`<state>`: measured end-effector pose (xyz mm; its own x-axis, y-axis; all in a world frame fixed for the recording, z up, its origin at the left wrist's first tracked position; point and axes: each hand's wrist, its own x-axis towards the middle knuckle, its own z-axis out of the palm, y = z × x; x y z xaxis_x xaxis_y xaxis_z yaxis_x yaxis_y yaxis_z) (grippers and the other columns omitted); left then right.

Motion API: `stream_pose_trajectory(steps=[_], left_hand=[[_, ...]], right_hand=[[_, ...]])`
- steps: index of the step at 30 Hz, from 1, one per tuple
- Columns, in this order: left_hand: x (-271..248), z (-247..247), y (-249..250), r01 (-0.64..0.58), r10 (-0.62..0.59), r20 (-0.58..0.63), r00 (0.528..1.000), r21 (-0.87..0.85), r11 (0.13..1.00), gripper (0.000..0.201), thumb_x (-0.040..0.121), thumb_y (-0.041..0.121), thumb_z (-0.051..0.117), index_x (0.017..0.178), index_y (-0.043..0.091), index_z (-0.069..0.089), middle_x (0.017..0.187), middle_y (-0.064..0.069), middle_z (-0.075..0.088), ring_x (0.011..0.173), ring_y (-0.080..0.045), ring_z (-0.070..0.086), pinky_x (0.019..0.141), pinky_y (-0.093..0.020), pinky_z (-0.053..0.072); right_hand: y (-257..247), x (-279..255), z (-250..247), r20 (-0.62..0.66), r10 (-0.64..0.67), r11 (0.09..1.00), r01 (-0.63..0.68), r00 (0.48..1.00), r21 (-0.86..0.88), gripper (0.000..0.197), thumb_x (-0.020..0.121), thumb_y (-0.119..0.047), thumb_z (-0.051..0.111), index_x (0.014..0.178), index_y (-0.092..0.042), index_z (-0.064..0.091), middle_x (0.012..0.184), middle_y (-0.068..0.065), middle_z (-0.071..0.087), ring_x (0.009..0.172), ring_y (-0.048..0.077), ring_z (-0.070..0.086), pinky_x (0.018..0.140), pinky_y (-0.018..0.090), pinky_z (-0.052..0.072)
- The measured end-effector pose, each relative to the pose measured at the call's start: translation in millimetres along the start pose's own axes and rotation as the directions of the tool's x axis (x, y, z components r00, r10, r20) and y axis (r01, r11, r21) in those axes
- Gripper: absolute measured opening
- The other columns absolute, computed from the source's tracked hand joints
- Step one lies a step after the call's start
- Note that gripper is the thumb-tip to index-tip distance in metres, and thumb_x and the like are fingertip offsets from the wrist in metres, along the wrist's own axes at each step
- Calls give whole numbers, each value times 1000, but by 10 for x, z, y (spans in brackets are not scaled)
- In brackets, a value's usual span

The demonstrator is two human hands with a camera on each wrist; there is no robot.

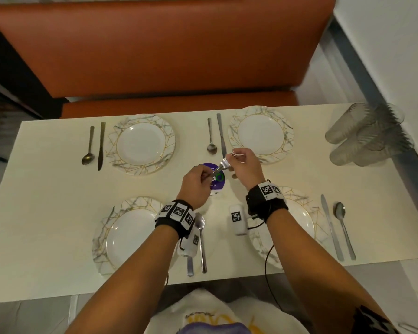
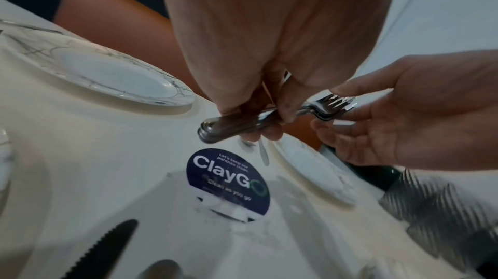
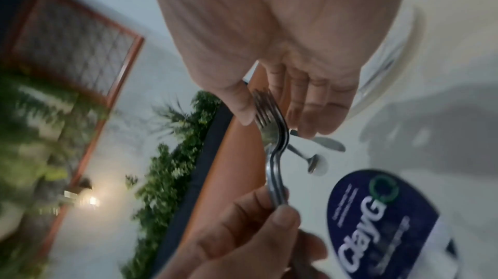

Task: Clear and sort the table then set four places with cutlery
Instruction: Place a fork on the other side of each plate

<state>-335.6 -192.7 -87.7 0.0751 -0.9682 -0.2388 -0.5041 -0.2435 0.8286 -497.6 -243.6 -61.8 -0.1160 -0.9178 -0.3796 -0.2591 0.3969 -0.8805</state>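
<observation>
Over the table's middle, my left hand (image 1: 204,175) grips the handles of a bundle of steel forks (image 1: 221,165). My right hand (image 1: 234,156) pinches the tine end of the forks (image 3: 271,132) between thumb and fingers. The left wrist view shows the stacked forks (image 2: 320,109) held level above a round purple sticker (image 2: 229,183). Four marbled white plates stand on the table: far left (image 1: 143,143), far right (image 1: 261,133), near left (image 1: 121,239), near right (image 1: 304,220). Beside each plate lie a knife and a spoon, such as the far-left knife (image 1: 101,145) and spoon (image 1: 88,150).
Several clear ribbed tumblers (image 1: 367,136) are stacked on their sides at the table's far right corner. An orange bench (image 1: 155,56) runs along the far edge. A wall closes the right side. The cream table (image 1: 46,189) is bare at its left end.
</observation>
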Motion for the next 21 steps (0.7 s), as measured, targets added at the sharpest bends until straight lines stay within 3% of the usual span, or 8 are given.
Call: stream_pose_trajectory(steps=[3, 5, 7, 11, 13, 17, 19, 21], left_hand=[[-105, -91, 66, 20, -26, -30, 999, -168, 986, 15, 96, 5, 65, 105, 18, 67, 95, 2, 70, 87, -13, 67, 75, -12, 52], [-184, -170, 68, 60, -66, -12, 998, -283, 957, 13, 95, 5, 67, 101, 16, 69, 93, -4, 74, 84, -17, 72, 73, -23, 58], [-307, -292, 44, 108, -114, 11, 993, -403, 909, 11, 95, 3, 68, 104, 9, 71, 93, -10, 77, 77, -13, 74, 71, -28, 59], [-562, -655, -121, 160, -166, 37, 985, -534, 830, 14, 90, 1, 75, 104, 0, 73, 89, -18, 79, 82, -30, 76, 74, -38, 64], [-674, -839, -233, 174, -187, 33, 982, -556, 813, 16, 87, 1, 79, 101, 0, 73, 87, -18, 79, 85, -33, 77, 74, -39, 63], [-931, -1165, -573, 196, -223, 19, 975, -554, 809, 15, 86, 4, 80, 100, 2, 74, 90, -18, 78, 82, -38, 77, 80, -56, 63], [-1057, -1330, -751, 212, -260, -3, 966, -564, 798, 15, 87, 3, 80, 101, 2, 75, 93, -19, 78, 82, -37, 76, 80, -57, 63], [-1183, -1493, -909, 230, -292, -22, 956, -563, 794, 14, 88, 2, 78, 101, 2, 74, 96, -20, 77, 79, -37, 77, 75, -47, 64]], right_hand=[[-69, -205, 134, 137, 89, 980, -111, 987, 166, 32, 90, -31, 69, 114, -10, 65, 99, 12, 75, 76, 20, 69, 62, 30, 55], [-95, -370, 263, 180, 64, 959, -110, 982, 262, 21, 96, -16, 63, 112, -3, 68, 96, 18, 73, 67, 16, 68, 57, 28, 55], [-72, -489, 404, 177, 19, 942, -77, 984, 328, 20, 97, -7, 61, 114, -3, 70, 101, 21, 73, 69, 19, 68, 60, 31, 57], [-65, -708, 717, 189, -9, 917, -67, 982, 392, 17, 95, -2, 61, 108, -4, 72, 95, 17, 74, 67, 22, 62, 59, 32, 54], [-73, -828, 899, 191, -4, 906, -77, 982, 416, 16, 96, -1, 60, 107, -3, 71, 90, 15, 72, 62, 19, 60, 57, 29, 51], [-60, -1107, 1385, 191, 59, 901, -134, 980, 413, 13, 95, -4, 63, 104, -2, 71, 87, 11, 72, 59, 15, 56, 57, 27, 46], [-56, -1252, 1648, 188, 91, 893, -164, 978, 419, 8, 93, -3, 66, 98, -2, 72, 84, 12, 72, 55, 14, 53, 53, 24, 44], [-40, -1382, 1898, 185, 118, 895, -185, 976, 406, 6, 91, -2, 68, 95, -1, 73, 81, 13, 73, 51, 14, 51, 49, 23, 44]])
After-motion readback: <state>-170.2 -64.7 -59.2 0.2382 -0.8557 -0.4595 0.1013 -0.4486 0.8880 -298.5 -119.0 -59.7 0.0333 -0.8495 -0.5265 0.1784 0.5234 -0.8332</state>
